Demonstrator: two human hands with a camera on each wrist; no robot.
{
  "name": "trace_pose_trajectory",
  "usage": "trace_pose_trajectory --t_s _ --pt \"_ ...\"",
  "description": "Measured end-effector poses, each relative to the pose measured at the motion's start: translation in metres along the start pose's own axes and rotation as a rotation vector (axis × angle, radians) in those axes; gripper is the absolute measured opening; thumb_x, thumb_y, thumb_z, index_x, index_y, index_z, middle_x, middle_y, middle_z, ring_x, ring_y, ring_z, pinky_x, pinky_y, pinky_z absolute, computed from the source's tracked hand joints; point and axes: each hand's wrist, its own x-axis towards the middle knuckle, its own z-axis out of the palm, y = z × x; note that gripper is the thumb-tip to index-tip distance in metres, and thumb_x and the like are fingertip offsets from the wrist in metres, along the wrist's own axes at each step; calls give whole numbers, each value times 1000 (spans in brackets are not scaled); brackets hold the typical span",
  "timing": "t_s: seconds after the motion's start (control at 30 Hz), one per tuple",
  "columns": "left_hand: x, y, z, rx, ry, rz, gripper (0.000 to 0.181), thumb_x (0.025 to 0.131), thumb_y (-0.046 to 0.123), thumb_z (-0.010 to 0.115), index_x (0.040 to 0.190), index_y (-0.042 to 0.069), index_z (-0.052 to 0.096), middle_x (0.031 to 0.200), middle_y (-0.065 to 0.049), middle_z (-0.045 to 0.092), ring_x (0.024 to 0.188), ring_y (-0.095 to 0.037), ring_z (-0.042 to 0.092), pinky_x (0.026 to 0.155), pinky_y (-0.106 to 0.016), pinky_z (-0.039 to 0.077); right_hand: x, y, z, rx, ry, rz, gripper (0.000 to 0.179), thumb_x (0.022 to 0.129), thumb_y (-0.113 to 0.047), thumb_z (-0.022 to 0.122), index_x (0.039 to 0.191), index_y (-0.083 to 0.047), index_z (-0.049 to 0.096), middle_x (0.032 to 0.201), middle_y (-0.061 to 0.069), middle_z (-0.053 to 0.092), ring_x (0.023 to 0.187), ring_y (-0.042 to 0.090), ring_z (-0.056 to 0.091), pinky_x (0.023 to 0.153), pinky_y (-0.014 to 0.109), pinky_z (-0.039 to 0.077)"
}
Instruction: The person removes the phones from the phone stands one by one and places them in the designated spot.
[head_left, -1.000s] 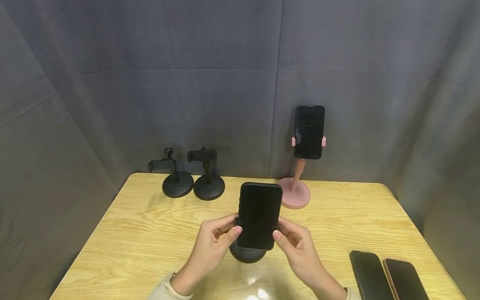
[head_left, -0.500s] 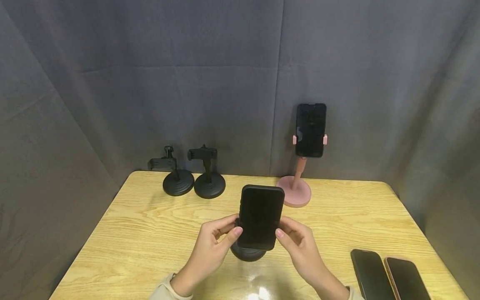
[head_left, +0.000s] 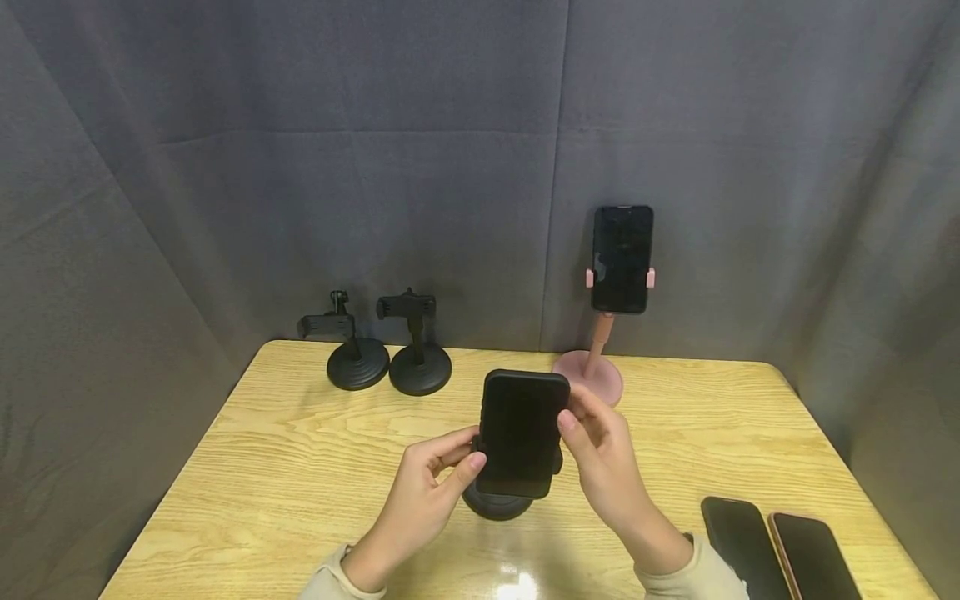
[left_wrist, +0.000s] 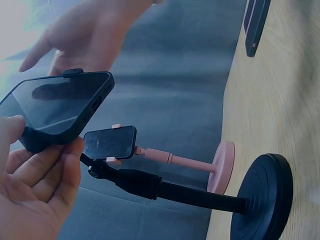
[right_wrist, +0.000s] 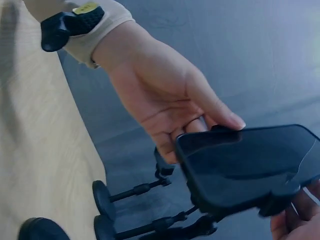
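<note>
A dark-screened phone [head_left: 522,433] stands upright in the clamp of a black phone stand whose round base [head_left: 497,506] shows beneath it. My left hand [head_left: 423,492] holds the left edge at the clamp, thumb [left_wrist: 14,128] in front and fingers curled behind. My right hand [head_left: 603,462] is at the phone's upper right edge, its straight thumb beside the rim and fingers partly hidden behind the phone. In the left wrist view that hand looks blurred above the phone. A black clamp arm [left_wrist: 73,72] shows on the edge nearest the right hand.
Behind, a pink stand [head_left: 597,342] holds another phone [head_left: 622,260]. Two black phone stands, one at far left [head_left: 356,364] and its neighbour [head_left: 420,369], have bare clamps. Two phones, a black one [head_left: 742,546] and a pink-edged one [head_left: 813,554], lie at front right. Grey curtains surround the table.
My right hand has moved up from the right clamp arm to the phone's upper right edge, baring the clamp arm. My left hand stays in place.
</note>
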Motion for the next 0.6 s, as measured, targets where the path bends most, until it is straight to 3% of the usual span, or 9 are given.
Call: trace_pose_trajectory --t_s 0.13,0.3,0.47,0.6 --pt "0 0 0 2 -6 1 36 101 9 61 129 -13 61 111 -20 76 105 -10 72 100 -23 52 10 -4 7 46 -7 14 24 105 -10 53 127 -11 63 114 -7 71 101 9 70 83 27 62" --pt "2 -2 0 -26 -23 31 32 102 8 58 129 -9 62 113 -19 75 107 -11 72 100 -23 53 18 -2 13 55 -17 38 25 101 -8 60 125 -3 61 114 -6 70 99 11 71 80 32 63" --pt "2 -2 0 -29 -32 32 30 102 8 58 128 -7 64 114 -19 75 107 -11 72 97 -22 55 24 -1 16 16 -7 61 24 101 -6 60 119 9 58 106 -8 70 91 10 72 74 32 64" --pt "3 0 0 20 -26 23 28 102 10 59 125 -2 68 115 -14 76 106 -12 73 97 -24 55 28 2 18 -29 13 25 20 103 -12 58 107 8 60 95 -9 69 81 9 72 67 32 63"
